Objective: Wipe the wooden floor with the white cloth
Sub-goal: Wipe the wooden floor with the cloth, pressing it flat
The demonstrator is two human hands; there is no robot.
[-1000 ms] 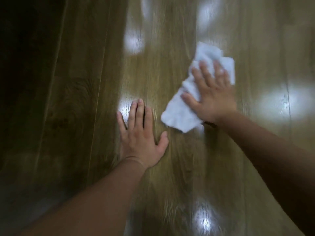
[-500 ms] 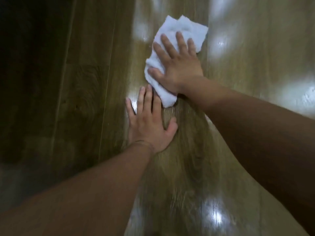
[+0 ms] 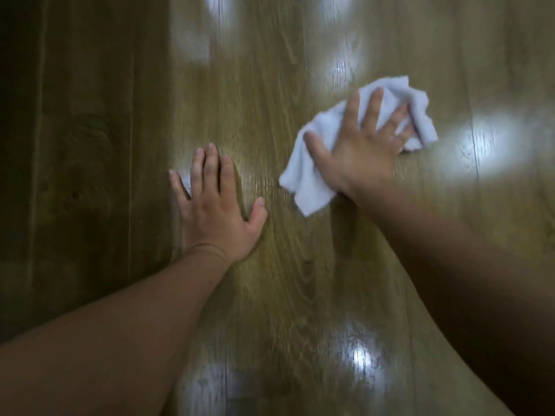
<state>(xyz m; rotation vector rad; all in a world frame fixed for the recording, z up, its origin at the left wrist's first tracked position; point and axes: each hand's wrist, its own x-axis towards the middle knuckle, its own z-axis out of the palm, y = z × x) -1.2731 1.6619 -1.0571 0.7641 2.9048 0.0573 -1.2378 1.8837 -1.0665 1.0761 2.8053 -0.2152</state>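
Note:
A crumpled white cloth (image 3: 309, 181) lies on the glossy wooden floor (image 3: 285, 280), right of centre. My right hand (image 3: 363, 148) presses flat on top of it with the fingers spread, and cloth shows beyond the fingertips and below the thumb. My left hand (image 3: 214, 205) rests palm down on the bare boards to the cloth's left, fingers straight, a short gap away from the cloth.
The planks run away from me and carry bright light reflections (image 3: 486, 145) on the right and near the bottom. The left part of the floor (image 3: 60, 175) lies in deep shadow.
My right hand has swept the cloth from the far centre, just above my left hand, back to the right and nearer. The left hand has stayed planted on the floor.

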